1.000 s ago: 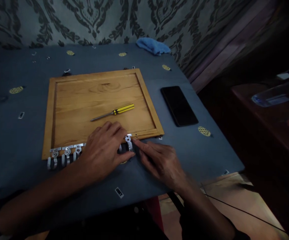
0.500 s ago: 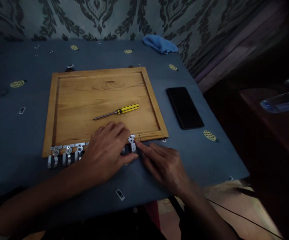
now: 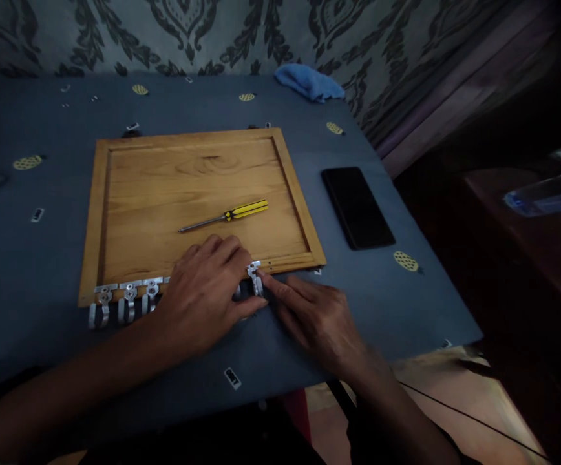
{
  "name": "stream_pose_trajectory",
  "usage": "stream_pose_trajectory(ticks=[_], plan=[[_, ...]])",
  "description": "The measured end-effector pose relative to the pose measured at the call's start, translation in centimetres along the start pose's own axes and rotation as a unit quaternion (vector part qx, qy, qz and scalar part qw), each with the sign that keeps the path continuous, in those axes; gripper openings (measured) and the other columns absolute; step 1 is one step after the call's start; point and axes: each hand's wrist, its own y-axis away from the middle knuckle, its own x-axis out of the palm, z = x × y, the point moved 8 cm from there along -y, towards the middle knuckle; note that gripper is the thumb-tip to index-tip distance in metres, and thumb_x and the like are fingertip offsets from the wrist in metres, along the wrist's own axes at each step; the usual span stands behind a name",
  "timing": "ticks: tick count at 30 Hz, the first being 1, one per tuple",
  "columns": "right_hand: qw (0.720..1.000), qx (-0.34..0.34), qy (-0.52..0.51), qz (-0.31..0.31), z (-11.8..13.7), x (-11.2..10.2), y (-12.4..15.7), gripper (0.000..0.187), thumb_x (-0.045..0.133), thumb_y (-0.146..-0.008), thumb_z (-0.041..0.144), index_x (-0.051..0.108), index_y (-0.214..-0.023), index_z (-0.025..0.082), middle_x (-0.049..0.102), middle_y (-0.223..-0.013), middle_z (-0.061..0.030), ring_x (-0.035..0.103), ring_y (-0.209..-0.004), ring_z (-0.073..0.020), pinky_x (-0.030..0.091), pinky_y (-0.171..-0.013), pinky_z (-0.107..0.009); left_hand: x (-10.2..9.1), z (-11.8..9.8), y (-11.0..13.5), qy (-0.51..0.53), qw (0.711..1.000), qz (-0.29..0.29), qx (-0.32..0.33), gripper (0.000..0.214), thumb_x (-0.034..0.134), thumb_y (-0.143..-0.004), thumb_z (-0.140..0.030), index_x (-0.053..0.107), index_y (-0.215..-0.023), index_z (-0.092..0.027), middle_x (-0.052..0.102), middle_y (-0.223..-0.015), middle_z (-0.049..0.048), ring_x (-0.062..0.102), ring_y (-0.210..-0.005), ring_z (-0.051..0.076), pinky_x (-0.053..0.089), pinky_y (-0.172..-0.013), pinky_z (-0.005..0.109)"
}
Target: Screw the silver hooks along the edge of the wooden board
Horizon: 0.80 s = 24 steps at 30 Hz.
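A wooden panel [image 3: 164,187] lies flat on the blue-grey table [image 3: 28,271]. Along its near edge runs a silver metal hook rail [image 3: 125,298] with several hooks. My left hand [image 3: 203,294] lies over the middle of the rail, fingers curled down onto it. My right hand [image 3: 317,316] rests on the table at the rail's right end, its fingertips pinching the last hook [image 3: 254,279]. A yellow-and-black screwdriver [image 3: 225,215] lies loose on the panel, just beyond my left hand.
A black phone [image 3: 357,206] lies right of the panel. A blue cloth [image 3: 309,82] sits at the back by the patterned wall. The table's near edge and right corner drop to the floor; dark furniture stands at the right.
Both hands stay on the rail's right end; only the view has shifted slightly.
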Motion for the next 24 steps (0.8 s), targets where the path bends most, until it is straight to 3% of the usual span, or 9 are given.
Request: stream_pose_trajectory(ticks=[10, 20, 24], plan=[[1.000, 0.000, 0.005, -0.006, 0.07, 0.00, -0.07, 0.035, 0.043, -0.102, 0.013, 0.067, -0.128, 0.014, 0.063, -0.070, 0.0008, 0.056, -0.055, -0.0099, 0.043, -0.054, -0.023, 0.20, 0.02, -0.24, 0.001, 0.999, 0.044, -0.015, 0.037, 0.074, -0.087, -0.044, 0.065, -0.108, -0.016, 0.065, -0.115, 0.0078, 0.058, -0.112, 0.031, 0.050, -0.097, 0.049], [0.999, 0.007, -0.038, -0.029, -0.13, -0.34, 0.13, 0.034, 0.046, -0.100, 0.011, 0.066, -0.128, 0.012, 0.059, -0.070, 0.0007, 0.053, -0.057, -0.0105, 0.045, -0.054, -0.023, 0.12, 0.03, -0.13, -0.010, 1.000, 0.024, -0.006, 0.037, 0.074, -0.087, -0.044, 0.065, -0.108, -0.016, 0.066, -0.115, 0.0079, 0.057, -0.110, 0.030, 0.049, -0.095, 0.047], [0.999, 0.010, -0.027, -0.020, -0.21, -0.12, 0.07, 0.040, 0.046, -0.100, 0.011, 0.062, -0.137, 0.016, 0.060, -0.072, 0.0011, 0.053, -0.057, -0.0104, 0.044, -0.054, -0.023, 0.15, 0.00, -0.09, -0.010, 1.000, 0.015, -0.001, 0.036, 0.075, -0.086, -0.044, 0.065, -0.107, -0.017, 0.066, -0.114, 0.0072, 0.058, -0.109, 0.029, 0.049, -0.093, 0.046]])
